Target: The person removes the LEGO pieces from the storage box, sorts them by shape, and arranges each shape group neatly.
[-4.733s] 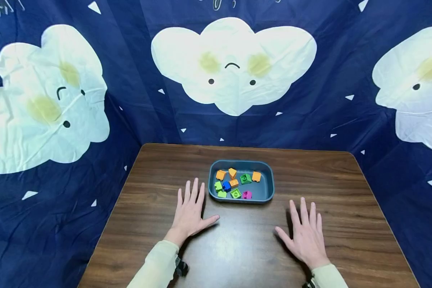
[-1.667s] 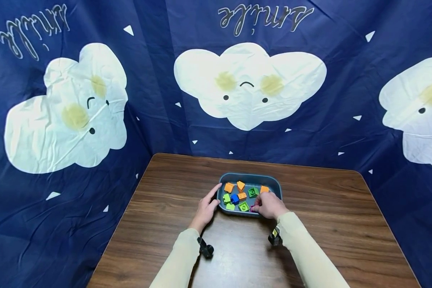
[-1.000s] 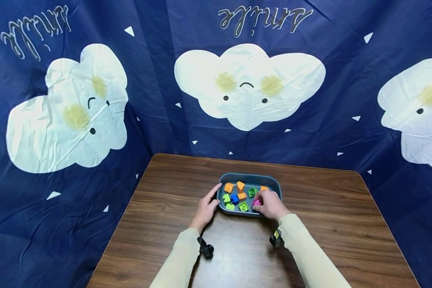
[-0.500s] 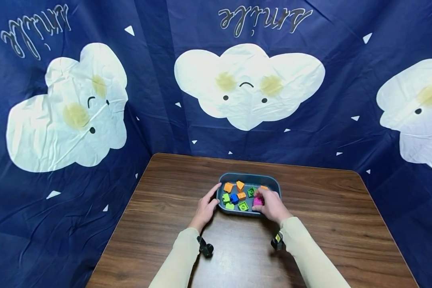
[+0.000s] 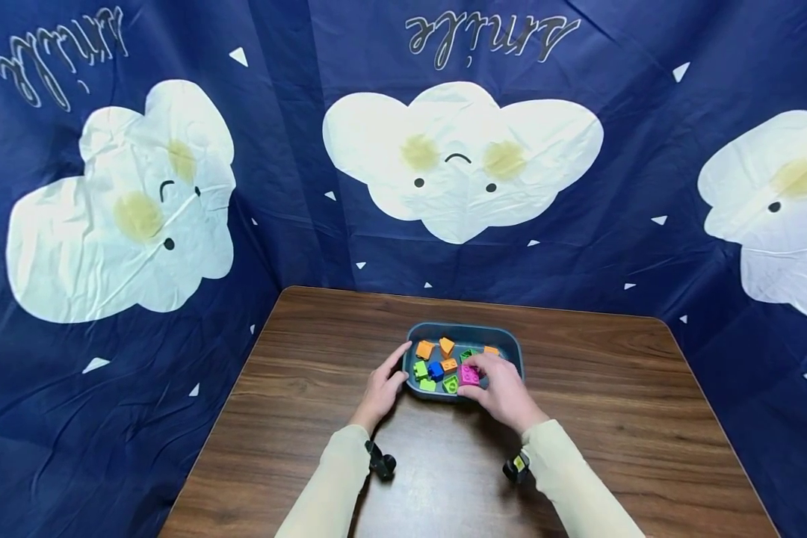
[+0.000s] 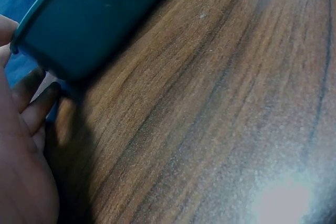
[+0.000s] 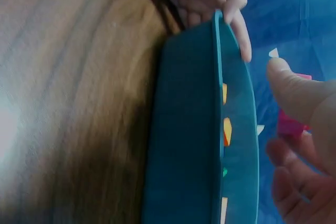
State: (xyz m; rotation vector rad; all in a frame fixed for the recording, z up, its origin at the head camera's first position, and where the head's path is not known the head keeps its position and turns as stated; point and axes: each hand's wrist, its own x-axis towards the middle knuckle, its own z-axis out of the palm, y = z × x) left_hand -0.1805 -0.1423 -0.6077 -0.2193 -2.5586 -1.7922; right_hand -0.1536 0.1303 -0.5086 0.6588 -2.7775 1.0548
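Head camera: high, facing forward and down; widest view, tray (image 5: pixel 471 333) toward 5 o'clock, curtain (image 5: pixel 282 134) across 12. Left wrist: low, close over counter (image 6: pixel 199 114); tray near 11, left hand (image 6: pixel 23 161) at 8. Right wrist: close, view turned sideways, right hand (image 7: pixel 322 124) between 3 and 4. Both wrist views share tray and left hand.

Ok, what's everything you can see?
Cloth: count unclear, navy, background
Clouds: three, white, on cloth
Words: two, dark, on cloth
Triangles: many, white, on cloth
Table: one, brown, bottom
Tray: one, teal, on table
Blocks: four, orange, in tray
Blocks: three, lime, in tray
Block: one, dark green, in tray
Block: one, blue, in tray
Block: one, pink, above tray
Cameras: two, black, wrist-worn
Sleeves: two, pale, bottom
Left hand: one, bare, holding tray
Right hand: one, bare, holding pink block
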